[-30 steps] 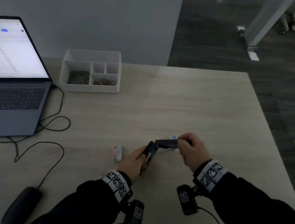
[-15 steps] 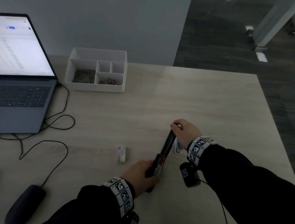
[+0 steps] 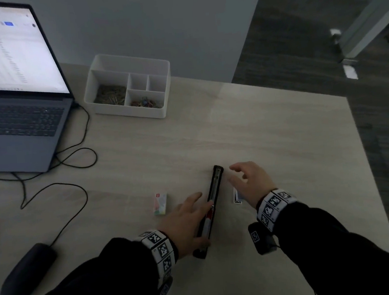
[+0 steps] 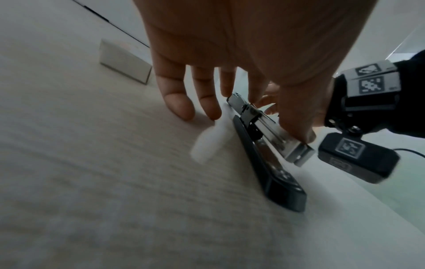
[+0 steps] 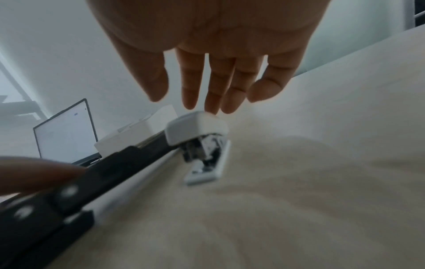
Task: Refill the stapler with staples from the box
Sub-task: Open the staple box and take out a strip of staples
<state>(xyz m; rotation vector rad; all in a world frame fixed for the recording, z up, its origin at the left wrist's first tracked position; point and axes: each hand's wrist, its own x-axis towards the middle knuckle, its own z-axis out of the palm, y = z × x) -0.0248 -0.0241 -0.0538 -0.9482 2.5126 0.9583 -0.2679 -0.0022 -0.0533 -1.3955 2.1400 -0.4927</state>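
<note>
The black stapler [image 3: 215, 187] lies unfolded flat on the table, its far end pointing away from me. My left hand [image 3: 185, 220] rests on its near half with straight fingers; in the left wrist view the thumb presses on the metal magazine [image 4: 276, 131]. My right hand [image 3: 247, 180] hovers open just right of the far end, fingertips close to the stapler's pale cap [image 5: 197, 125], holding nothing. The small staple box [image 3: 160, 203] lies left of the stapler. A small white tray [image 3: 237, 196] lies under my right hand; its contents are blurred.
An open laptop [image 3: 10, 92] stands at the far left, with cables [image 3: 73, 157] looping across the table and a dark mouse [image 3: 26, 272] near left. A white divided organiser [image 3: 128, 115] with clips sits at the back. The table's right edge [image 3: 373, 180] drops to dark floor.
Both hands held the half-open stapler above the table; it has since swung fully open and been laid flat. The right hand let go, and the left hand's grip relaxed to straight fingers.
</note>
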